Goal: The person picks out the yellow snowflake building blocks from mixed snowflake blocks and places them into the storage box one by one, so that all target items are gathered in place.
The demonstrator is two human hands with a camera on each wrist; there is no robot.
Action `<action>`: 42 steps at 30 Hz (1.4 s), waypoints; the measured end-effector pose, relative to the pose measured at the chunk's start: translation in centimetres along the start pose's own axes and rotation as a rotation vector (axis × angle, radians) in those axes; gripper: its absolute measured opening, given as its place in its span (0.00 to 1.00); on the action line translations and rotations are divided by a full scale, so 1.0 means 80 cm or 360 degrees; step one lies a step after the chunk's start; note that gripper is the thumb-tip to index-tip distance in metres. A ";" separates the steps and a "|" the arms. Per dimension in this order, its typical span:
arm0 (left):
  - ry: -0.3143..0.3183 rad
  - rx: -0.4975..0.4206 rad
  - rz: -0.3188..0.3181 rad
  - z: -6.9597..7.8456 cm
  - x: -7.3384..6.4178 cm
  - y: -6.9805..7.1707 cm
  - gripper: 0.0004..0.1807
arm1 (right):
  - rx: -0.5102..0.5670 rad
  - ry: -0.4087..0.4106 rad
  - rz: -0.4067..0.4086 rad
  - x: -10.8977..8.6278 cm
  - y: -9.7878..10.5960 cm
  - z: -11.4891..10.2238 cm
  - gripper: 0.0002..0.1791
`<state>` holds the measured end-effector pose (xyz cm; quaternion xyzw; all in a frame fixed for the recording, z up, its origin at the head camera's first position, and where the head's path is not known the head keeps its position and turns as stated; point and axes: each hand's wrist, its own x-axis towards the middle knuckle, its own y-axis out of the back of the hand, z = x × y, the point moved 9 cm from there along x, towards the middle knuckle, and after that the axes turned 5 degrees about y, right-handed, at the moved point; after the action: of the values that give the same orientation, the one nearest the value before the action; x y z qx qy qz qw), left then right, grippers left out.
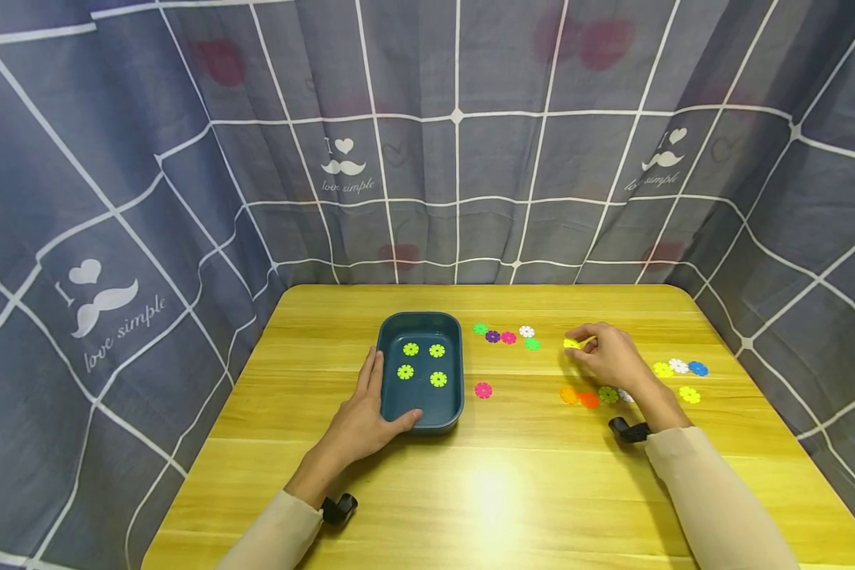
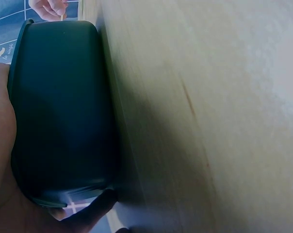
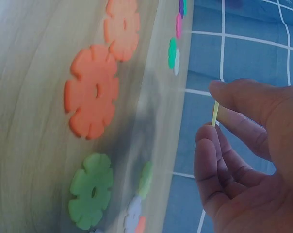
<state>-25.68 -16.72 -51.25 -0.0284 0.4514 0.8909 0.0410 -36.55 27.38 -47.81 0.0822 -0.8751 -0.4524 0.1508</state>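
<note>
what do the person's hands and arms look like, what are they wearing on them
The left hand and right hand are gloveless. Both arms wear long, plain beige sleeves: the left sleeve and right sleeve show no markings. A small black device sits at each wrist, left device and right device; no cables are visible.

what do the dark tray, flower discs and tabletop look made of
Dark tray: probably plastic, smooth with a soft sheen; its rounded corners look moulded, though coated metal is possible.

Flower discs: likely matte plastic, going by the even colour and clean-cut slots; stiff foam can't be ruled out.

Tabletop: wood or wood-look laminate, with visible grain and a glossy glare.
</note>
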 end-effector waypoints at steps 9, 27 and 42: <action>-0.0004 -0.0001 -0.0002 -0.001 -0.001 -0.002 0.74 | 0.0013 0.0036 0.0001 0.000 -0.002 -0.013 0.18; 0.0007 -0.0007 -0.0002 -0.004 -0.003 0.000 0.75 | -0.0016 0.0140 -0.0020 0.003 -0.014 -0.052 0.18; -0.0008 -0.0003 -0.0004 -0.001 0.000 0.000 0.74 | -0.0023 0.0249 -0.0038 0.011 -0.027 -0.095 0.16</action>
<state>-25.65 -16.79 -51.31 -0.0269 0.4505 0.8913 0.0431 -34.84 20.09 -45.25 0.1266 -0.8564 -0.4526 0.2138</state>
